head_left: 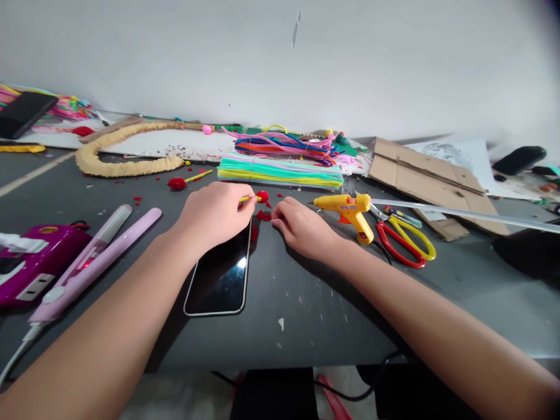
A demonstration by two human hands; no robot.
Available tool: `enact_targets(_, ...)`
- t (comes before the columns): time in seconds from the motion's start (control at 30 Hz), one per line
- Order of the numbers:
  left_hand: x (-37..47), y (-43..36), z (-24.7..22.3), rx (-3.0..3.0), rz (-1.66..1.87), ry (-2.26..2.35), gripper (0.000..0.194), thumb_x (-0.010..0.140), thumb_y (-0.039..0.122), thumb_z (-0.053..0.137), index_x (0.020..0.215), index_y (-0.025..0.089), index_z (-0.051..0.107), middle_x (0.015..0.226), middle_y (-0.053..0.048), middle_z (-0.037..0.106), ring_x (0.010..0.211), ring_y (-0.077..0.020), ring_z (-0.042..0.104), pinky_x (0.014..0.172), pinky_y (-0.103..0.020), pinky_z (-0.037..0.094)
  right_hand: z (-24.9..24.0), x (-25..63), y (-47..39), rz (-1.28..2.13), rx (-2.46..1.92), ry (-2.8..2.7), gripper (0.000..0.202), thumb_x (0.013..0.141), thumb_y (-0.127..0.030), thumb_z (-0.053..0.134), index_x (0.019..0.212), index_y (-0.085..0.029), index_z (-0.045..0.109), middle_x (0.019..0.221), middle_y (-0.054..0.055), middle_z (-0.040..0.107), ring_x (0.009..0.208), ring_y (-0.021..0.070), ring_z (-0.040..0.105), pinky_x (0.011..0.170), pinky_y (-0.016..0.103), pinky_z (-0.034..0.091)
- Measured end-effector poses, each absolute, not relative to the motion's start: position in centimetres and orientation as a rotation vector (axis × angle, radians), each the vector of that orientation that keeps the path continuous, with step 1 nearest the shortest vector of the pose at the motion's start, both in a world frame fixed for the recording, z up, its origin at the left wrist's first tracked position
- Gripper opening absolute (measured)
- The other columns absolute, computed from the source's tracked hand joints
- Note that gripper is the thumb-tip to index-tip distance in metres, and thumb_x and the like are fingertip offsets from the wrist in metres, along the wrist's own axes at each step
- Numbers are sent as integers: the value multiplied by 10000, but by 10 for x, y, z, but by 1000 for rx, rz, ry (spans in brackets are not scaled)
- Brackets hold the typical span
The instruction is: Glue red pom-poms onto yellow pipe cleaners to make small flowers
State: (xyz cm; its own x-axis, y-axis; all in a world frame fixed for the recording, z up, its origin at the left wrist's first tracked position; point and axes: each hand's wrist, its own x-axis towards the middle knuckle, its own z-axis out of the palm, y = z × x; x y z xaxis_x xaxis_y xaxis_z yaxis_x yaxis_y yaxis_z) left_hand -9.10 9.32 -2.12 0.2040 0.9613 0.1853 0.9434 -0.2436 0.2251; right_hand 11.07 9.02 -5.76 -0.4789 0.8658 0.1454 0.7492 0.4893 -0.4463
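Between the fingertips of my left hand [219, 210] is the yellow stem of a small red flower [262, 196], its head pointing right. My right hand [301, 224] rests low over the table with its fingers curled together beside red scraps [263, 215]. Whatever those fingers pinch, if anything, is hidden. A black-screened phone [221, 277] lies under my left wrist. Behind my left hand lies another red flower [177, 184] with a yellow stem. Just right of my right hand, a yellow glue gun [345, 207] lies with a long clear glue stick in its back.
Bundled pipe cleaners [280, 172] lie at the back. Red-and-yellow-handled scissors [402, 242] and cardboard [420, 169] are on the right. A pink hair straightener [100, 262], its cord attached, lies beside a purple power strip [44, 256] at left. A beige ruffled strip [100, 166] curves behind.
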Motion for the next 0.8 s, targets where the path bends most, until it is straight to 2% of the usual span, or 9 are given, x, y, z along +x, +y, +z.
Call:
enact_targets(0.2,-85,92,-26,2257,629,1656,308,938,482,529,849,240,698,703,-31,686,591,-191,552,554,-304,293,-49,124,77,725,-1173,-2090,98,991,-244,503,928,-193,557,862,35,633,767,165,568,735,320,465)
enact_targets(0.3,-76,91,-29,2086,733,1479,346,955,490,514,814,213,667,669,-15,648,584,-163,537,563,-290,324,-51,127,75,912,-1070,-1855,98,967,-272,569,1016,-193,602,915,38,680,792,161,622,719,306,504)
enact_targets(0.43,-67,92,-32,1910,798,1373,333,943,476,538,776,198,612,667,5,563,619,-150,497,568,-283,324,-56,128,72,906,-983,-1893,194,955,-209,570,1111,-193,684,1056,74,718,945,182,667,833,338,535)
enact_targets(0.5,-65,92,-31,1838,811,1370,339,929,462,562,721,195,553,629,28,466,594,-133,436,558,-281,297,-58,129,70,864,-1009,-1923,189,956,-199,560,1070,-185,709,1012,75,715,900,178,671,829,346,540)
enact_targets(0.6,-64,91,-30,1759,857,1337,357,917,450,588,688,192,496,630,43,379,586,-116,374,552,-279,265,-61,130,67,975,-1040,-1829,175,975,-250,551,1049,-173,690,932,63,705,791,161,682,761,335,563)
enact_targets(0.67,-63,91,-30,1714,877,1302,351,911,452,604,698,186,521,642,42,381,592,-113,367,554,-276,265,-62,130,66,1100,-1022,-1744,180,982,-308,564,1042,-175,670,908,54,702,778,160,696,749,329,576)
enact_targets(0.8,-63,89,-32,1672,863,1251,290,889,447,647,787,175,638,698,24,491,636,-120,435,581,-270,313,-62,131,67,1218,-1025,-1639,194,938,-372,649,971,-181,660,871,35,703,776,158,699,750,320,576)
